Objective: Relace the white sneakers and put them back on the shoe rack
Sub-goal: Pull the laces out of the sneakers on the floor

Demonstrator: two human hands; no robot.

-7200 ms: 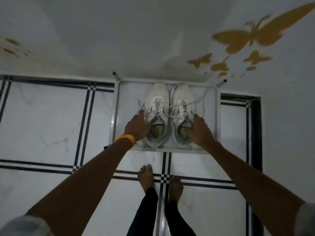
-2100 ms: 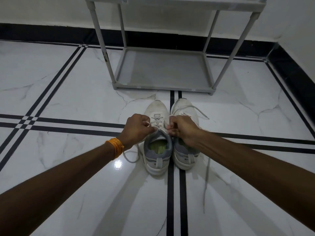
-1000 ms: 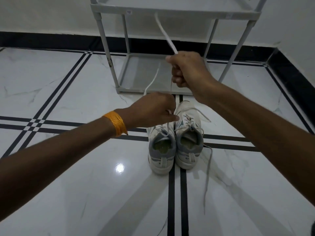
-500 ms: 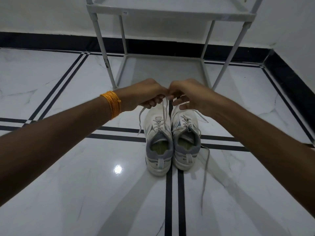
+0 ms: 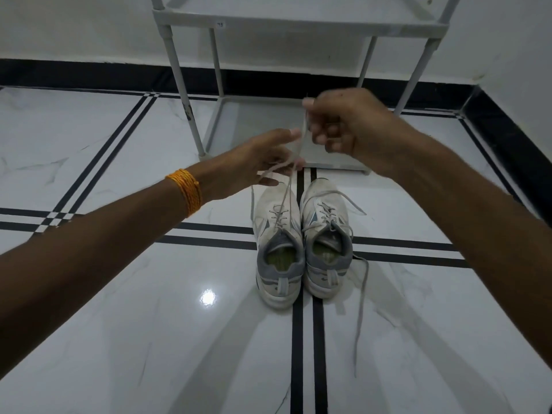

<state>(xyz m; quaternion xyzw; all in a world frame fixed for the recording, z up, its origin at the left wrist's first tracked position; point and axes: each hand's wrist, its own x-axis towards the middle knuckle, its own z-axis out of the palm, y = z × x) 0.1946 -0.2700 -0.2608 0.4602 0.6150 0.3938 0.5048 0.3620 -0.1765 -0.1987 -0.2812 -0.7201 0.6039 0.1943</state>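
Note:
Two white sneakers stand side by side on the floor, toes pointing to the rack: the left sneaker [image 5: 279, 246] and the right sneaker [image 5: 326, 239]. A white lace [image 5: 288, 192] rises from the left sneaker's eyelets to both hands. My left hand [image 5: 257, 162], with an orange band at the wrist, holds the lace with fingers loosely curled. My right hand [image 5: 343, 124] pinches the lace's upper part above and right of it. The right sneaker's loose lace [image 5: 360, 309] trails on the floor. The grey shoe rack [image 5: 185, 94] stands behind the sneakers.
White marble floor [image 5: 149, 324] with black inlay lines runs under the sneakers. A black skirting [image 5: 74, 73] edges the white wall behind, and the wall turns a corner at the right. The rack's lower shelf [image 5: 263, 118] sits just beyond my hands.
Half a second ago both hands met low over the sneakers' toes. My right hand has risen and pulled the left sneaker's lace upward; my left hand has opened a little.

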